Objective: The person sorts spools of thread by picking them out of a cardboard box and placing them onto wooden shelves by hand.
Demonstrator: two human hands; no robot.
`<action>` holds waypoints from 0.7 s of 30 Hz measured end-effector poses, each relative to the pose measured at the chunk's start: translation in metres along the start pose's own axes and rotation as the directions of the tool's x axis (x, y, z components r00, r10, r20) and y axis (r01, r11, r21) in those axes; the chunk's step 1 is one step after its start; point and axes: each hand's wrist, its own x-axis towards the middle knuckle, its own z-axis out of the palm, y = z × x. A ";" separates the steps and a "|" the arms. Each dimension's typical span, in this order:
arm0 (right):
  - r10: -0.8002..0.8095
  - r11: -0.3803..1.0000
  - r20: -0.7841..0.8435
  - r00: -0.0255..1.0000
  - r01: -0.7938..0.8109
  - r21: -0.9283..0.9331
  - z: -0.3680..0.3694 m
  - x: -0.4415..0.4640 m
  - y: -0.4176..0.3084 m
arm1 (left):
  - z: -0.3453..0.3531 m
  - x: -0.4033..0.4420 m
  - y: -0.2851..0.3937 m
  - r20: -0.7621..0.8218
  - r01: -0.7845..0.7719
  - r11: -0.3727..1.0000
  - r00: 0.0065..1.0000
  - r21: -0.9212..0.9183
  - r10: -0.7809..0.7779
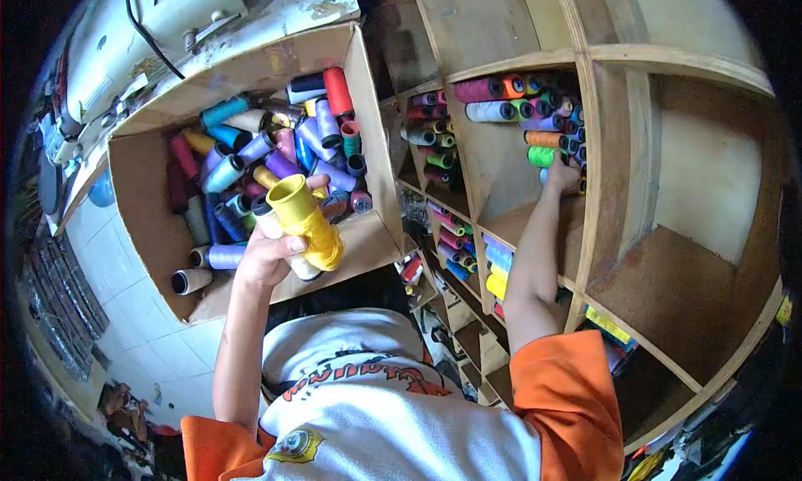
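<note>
My left hand (269, 254) is closed around a yellow thread cone (313, 230) with an open-ended tube, and a white thread cone (302, 265) is held beside it. Both are just above the near edge of a cardboard box (138, 222) full of mixed thread cones. My right hand (565, 175) reaches into a wooden shelf compartment, its fingers curled at the dark end of a bright green thread cone (541, 156); the fingertips are partly hidden. Just above that lies an orange thread cone (545, 139), and a light blue one (545, 175) shows below it.
The wooden shelf unit (582, 80) fills the right side, its dividers framing my right arm. Other compartments hold sorted pink and red cones (451, 218) and yellow cones (496, 282). A white machine body (180, 26) with a black cable stands behind the box. White floor tiles (109, 264) show at left.
</note>
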 end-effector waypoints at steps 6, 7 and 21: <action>-0.091 0.996 0.008 0.996 0.091 -0.010 0.017 0.018 0.018 | -0.007 0.000 -0.006 -0.006 -0.010 1.000 1.000 -0.013 0.010; -0.066 0.997 0.025 0.998 0.067 -0.038 0.019 0.020 0.020 | -0.004 0.001 -0.005 -0.010 -0.015 1.000 1.000 -0.017 0.015; -0.499 0.773 0.866 0.043 -0.430 0.467 -0.220 -0.184 -0.158 | 0.069 0.028 -0.016 0.030 -0.027 0.999 0.999 0.041 0.026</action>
